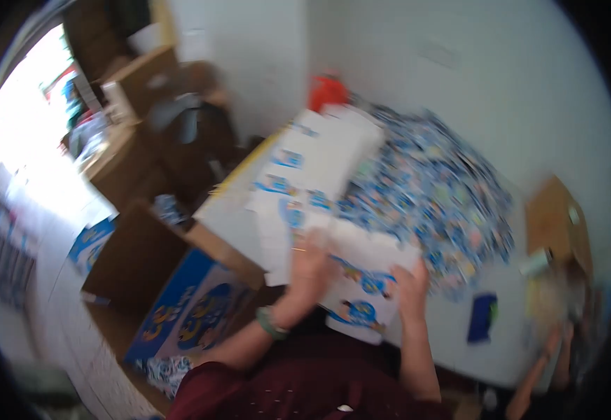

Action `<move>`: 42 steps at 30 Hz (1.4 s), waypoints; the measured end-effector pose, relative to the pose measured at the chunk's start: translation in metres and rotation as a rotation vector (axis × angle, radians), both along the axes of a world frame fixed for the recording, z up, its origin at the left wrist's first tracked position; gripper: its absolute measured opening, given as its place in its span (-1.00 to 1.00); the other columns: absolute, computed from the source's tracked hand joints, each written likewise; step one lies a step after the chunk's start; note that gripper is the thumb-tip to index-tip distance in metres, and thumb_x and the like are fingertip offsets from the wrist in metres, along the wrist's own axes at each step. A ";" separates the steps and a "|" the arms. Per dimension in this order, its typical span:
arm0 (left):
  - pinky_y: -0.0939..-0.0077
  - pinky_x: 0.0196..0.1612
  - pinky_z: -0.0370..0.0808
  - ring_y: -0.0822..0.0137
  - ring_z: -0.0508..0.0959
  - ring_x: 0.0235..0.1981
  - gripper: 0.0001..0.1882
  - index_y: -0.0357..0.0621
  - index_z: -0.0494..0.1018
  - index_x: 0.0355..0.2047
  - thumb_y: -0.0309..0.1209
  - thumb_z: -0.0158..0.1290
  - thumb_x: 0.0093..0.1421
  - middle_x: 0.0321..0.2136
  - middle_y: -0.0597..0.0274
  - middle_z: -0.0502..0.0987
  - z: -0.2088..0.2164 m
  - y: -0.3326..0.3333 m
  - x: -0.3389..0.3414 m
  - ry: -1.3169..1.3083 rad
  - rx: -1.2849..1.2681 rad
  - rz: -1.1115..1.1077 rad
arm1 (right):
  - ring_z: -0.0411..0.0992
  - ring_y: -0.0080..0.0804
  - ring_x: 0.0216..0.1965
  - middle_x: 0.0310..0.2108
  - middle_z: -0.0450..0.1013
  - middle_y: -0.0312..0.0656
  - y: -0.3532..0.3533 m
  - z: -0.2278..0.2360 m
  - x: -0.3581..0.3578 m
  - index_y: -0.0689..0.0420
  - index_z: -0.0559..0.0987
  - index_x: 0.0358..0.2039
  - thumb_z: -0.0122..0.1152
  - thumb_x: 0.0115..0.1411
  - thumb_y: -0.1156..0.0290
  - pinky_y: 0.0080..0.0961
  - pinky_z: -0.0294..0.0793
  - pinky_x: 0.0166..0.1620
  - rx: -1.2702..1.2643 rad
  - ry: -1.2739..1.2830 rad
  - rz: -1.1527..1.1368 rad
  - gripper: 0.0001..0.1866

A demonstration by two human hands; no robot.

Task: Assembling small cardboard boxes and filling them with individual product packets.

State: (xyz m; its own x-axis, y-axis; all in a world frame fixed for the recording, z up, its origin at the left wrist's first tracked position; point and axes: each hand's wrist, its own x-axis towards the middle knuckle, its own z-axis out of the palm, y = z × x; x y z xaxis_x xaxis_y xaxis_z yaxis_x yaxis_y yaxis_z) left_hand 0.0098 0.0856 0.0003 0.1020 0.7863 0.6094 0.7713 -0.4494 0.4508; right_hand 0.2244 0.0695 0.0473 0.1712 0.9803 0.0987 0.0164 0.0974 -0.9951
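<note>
In front of my body is a flat white piece of card or paper (361,246) with blue cartoon prints. Its right edge is in my right hand (412,287), fingers closed on it with the thumb on top. At its left edge is my left hand (312,269), wearing a ring and a green bracelet; motion smears its fingers, so its grip is unclear. Beyond it, a stack of similar white printed pieces (326,157) lies on the table. To their right spreads a big heap of small blue-and-white packets (428,199).
An open printed carton (211,308) stands at my left, packets at its bottom. Brown boxes (134,164) are stacked farther left. A red bag (328,91) sits at the back. On the table (431,332) lies a dark blue object (482,317). Another person's hands (554,343) are at the right.
</note>
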 end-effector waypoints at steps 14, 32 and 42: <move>0.21 0.26 0.10 -0.25 -0.10 0.34 -0.65 -0.21 0.44 -0.52 -0.24 0.34 -0.11 0.31 -0.34 -0.10 -0.004 0.021 0.011 -0.731 -0.633 -0.319 | 0.49 -0.38 -0.26 -0.16 0.44 -0.02 -0.025 0.009 -0.020 0.36 0.33 0.03 -0.02 0.10 0.63 -0.50 0.51 -0.22 -0.025 0.112 0.020 -0.57; 0.61 -0.44 0.48 0.47 0.53 -0.32 -0.85 -0.28 0.49 -0.40 -0.62 0.19 -0.02 0.30 -0.04 0.07 0.030 -0.011 0.005 -0.987 -0.657 -0.563 | 0.42 -0.37 -0.18 -0.18 0.47 -0.14 -0.029 -0.011 0.029 0.32 0.46 -0.09 0.12 0.08 0.52 -0.45 0.39 -0.12 -0.133 -0.643 0.358 -0.65; 0.37 0.02 0.44 -0.09 0.46 0.04 -0.78 -0.22 0.38 -0.40 -0.72 0.12 -0.04 0.06 -0.12 0.42 0.082 -0.010 -0.024 -0.442 -0.104 -0.565 | 0.31 0.04 0.11 0.14 0.26 0.16 -0.015 0.043 0.022 0.13 0.62 -0.32 0.28 -0.05 0.56 -0.35 0.28 0.12 0.689 -0.718 -0.027 -0.79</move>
State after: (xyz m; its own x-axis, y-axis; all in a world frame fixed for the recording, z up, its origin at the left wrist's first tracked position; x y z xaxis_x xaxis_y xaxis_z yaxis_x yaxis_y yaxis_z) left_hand -0.0140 0.0758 0.0827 0.2709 0.7426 0.6125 0.1697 -0.6632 0.7289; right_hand 0.2462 0.0546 0.0902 -0.1311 0.6664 0.7340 0.6034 0.6411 -0.4743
